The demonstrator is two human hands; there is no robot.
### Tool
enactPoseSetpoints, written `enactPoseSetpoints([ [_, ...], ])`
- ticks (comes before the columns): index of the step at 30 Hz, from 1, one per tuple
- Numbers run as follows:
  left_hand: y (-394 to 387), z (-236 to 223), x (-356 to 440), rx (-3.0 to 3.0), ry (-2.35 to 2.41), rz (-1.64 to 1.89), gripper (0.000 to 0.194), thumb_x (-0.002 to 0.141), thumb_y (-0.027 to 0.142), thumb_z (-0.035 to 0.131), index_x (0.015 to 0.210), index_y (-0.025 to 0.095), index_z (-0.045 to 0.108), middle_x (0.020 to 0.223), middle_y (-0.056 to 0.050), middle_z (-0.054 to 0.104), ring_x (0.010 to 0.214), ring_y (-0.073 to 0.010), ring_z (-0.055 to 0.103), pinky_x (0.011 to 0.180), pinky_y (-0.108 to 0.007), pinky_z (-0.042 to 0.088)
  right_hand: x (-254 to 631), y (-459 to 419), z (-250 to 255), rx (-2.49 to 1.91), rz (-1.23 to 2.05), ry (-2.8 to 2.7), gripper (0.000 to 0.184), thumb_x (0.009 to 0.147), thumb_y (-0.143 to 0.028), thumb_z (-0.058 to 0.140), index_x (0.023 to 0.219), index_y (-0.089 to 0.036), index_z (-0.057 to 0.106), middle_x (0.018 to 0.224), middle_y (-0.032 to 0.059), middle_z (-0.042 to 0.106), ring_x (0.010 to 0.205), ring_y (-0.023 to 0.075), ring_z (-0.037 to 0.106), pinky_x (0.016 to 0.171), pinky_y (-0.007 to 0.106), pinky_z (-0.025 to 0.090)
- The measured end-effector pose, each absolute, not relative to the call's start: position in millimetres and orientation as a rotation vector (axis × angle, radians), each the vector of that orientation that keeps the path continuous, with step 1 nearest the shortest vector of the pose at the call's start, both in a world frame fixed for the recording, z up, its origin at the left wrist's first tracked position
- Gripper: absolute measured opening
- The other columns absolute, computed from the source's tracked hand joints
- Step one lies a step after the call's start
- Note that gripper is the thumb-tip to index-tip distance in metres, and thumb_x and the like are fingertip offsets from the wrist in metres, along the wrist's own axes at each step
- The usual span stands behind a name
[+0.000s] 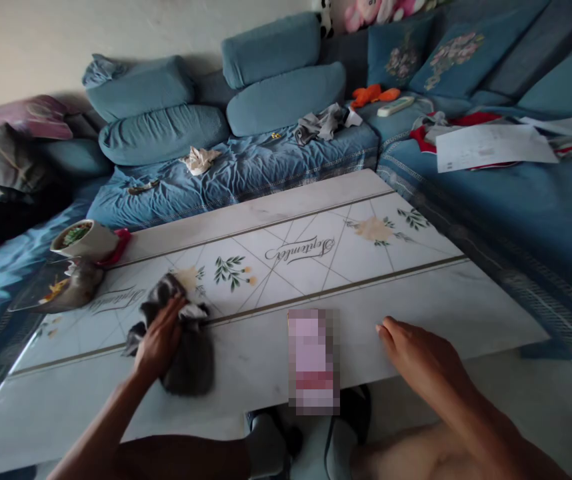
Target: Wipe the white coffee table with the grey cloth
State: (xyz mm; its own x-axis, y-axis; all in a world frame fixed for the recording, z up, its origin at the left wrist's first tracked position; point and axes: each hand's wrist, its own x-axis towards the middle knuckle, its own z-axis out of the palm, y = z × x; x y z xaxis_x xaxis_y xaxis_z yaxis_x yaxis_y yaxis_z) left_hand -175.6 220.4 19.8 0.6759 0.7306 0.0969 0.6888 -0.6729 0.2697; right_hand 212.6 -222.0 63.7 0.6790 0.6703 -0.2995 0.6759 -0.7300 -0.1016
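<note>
My left hand presses down on a bunched grey-and-white cloth on the left part of the marble-patterned table. Its fingers curl into the folds, which partly hide the fingertips. Over the table's front right part, my right hand is curled closed, and nothing shows in it. Between the two hands, a pixelated pinkish rectangular item lies at the near edge; its kind cannot be made out.
On the table's left end stand a white potted plant, a red item and a clear tray with things in it. A blue sofa wraps around the far side, holding clothes and papers. My legs are below the front edge.
</note>
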Motion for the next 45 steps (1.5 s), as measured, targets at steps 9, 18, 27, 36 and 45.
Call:
enactPoseSetpoints([
  [9,293.1,50.3,118.8,2.704,1.219,0.289,0.068,0.101,0.019,0.043,0.164,-0.001,0.060,0.180,-0.028,0.048,0.172,-0.0386,0.044,0.145,-0.053,0.032,226.3,-205.0,68.3,2.796,-0.539,1.087,0.050,0.122,-0.028,0.037,0.105,-0.019,0.083,0.104,0.0144,0.088,0.099,0.0290,0.085,0.073,0.034,0.046],
  [18,168.1,10.1,7.4,2.875,0.516,0.147,0.082,0.099,0.025,0.050,0.181,0.031,0.047,0.190,0.000,0.036,0.178,-0.0287,0.033,0.149,-0.052,0.030,221.4,-202.5,78.7,2.788,-0.665,0.996,0.049,0.123,-0.027,0.036,0.113,-0.017,0.083,0.108,0.0158,0.088,0.104,0.0321,0.085,0.074,0.036,0.046],
  [27,306.4,55.5,-7.5,2.817,1.325,0.150,0.075,0.098,0.024,0.044,0.165,-0.007,0.052,0.174,-0.033,0.054,0.168,-0.0443,0.048,0.141,-0.061,0.040,227.0,-218.4,58.9,2.853,-0.707,1.020,0.047,0.123,-0.027,0.038,0.101,-0.021,0.079,0.098,0.0114,0.085,0.096,0.0325,0.084,0.071,0.038,0.044],
  [36,222.1,50.4,304.9,3.020,0.679,0.088,0.064,0.106,0.013,0.043,0.164,-0.010,0.053,0.178,-0.039,0.043,0.171,-0.0437,0.043,0.141,-0.060,0.034,217.0,-191.7,76.4,2.785,-0.610,0.989,0.036,0.113,-0.007,0.046,0.109,-0.013,0.081,0.101,0.0175,0.085,0.099,0.0316,0.087,0.067,0.033,0.046],
  [45,59.2,26.6,344.9,2.931,-0.172,0.241,0.060,0.104,0.029,0.058,0.161,0.017,0.068,0.174,-0.014,0.061,0.162,-0.0235,0.057,0.137,-0.038,0.042,227.0,-159.6,82.1,2.794,-0.637,0.858,0.047,0.111,-0.008,0.041,0.120,-0.012,0.087,0.124,0.0238,0.085,0.117,0.0329,0.085,0.087,0.036,0.059],
])
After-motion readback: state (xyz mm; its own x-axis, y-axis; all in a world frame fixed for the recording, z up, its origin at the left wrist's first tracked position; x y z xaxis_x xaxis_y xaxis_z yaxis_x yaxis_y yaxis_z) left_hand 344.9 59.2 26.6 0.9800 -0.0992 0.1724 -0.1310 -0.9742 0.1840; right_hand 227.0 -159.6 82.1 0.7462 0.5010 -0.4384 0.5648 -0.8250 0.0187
